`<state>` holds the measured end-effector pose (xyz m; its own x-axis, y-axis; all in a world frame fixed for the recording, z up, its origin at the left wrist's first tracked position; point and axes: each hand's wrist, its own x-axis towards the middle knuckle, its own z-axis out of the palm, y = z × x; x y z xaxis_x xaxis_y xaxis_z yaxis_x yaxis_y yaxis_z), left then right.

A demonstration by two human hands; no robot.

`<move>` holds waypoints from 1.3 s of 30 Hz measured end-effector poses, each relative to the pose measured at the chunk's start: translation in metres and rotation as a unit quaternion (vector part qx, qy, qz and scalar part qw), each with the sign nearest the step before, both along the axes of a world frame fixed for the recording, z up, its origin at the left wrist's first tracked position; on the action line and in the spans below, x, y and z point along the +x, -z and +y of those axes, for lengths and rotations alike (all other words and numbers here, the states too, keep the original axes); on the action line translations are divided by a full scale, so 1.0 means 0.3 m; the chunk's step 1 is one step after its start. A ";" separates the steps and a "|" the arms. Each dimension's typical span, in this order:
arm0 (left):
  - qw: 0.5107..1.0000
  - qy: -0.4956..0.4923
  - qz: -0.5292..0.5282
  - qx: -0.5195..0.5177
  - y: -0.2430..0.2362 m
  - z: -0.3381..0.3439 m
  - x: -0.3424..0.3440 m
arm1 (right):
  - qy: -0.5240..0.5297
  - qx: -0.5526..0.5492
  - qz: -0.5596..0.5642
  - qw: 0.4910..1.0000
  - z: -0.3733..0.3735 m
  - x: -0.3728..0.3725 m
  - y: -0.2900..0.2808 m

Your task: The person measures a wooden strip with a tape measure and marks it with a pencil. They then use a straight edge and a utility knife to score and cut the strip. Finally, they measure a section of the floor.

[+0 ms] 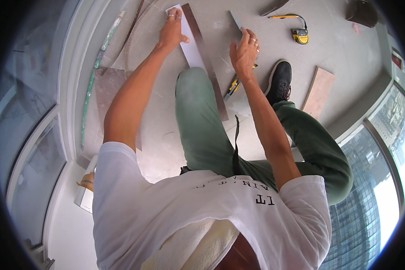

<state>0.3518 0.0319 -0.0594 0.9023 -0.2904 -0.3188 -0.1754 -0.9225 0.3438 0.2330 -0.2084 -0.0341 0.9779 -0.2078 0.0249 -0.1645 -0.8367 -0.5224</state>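
Note:
My left hand [171,32] lies on the far end of a long white strip [191,56], fingers stretched along it and thumb spread to its right edge. The white strip rests along a longer dark brown board [204,54] on the floor, and my knee covers its near end. To the right, my right hand [245,51] has its fingers closed on a thin grey flat strip [235,22] that points away from me; its exact kind cannot be made out. A yellow and black utility knife [232,87] lies on the floor below my right wrist, partly hidden by it.
A yellow tape measure [300,36] and a yellow pencil [283,16] lie far right. Nearer are my black shoe [280,81] and a light wooden board [318,92]. A paint-flecked green pole [91,85] runs along the left window wall, beside a brown panel [110,87].

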 end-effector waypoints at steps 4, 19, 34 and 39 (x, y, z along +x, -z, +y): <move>0.999 -0.009 0.045 0.013 -0.037 -0.029 0.004 | -0.009 0.193 0.073 0.978 0.244 0.012 0.038; 1.000 -0.013 0.022 0.015 -0.040 -0.042 0.012 | 0.087 0.243 0.140 0.956 0.391 0.051 0.150; 0.999 -0.015 0.052 0.000 0.020 0.000 -0.002 | -0.228 0.033 0.094 0.969 -0.103 -0.164 0.056; 0.996 -0.025 0.077 0.031 -0.009 -0.035 0.023 | -0.343 -0.009 0.158 0.926 -0.284 -0.227 0.105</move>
<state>0.3586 0.0214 -0.0567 0.8542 -0.2220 -0.4702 -0.0788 -0.9491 0.3050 0.1650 -0.2935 -0.0657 0.8386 0.4629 -0.2872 0.2670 -0.8088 -0.5240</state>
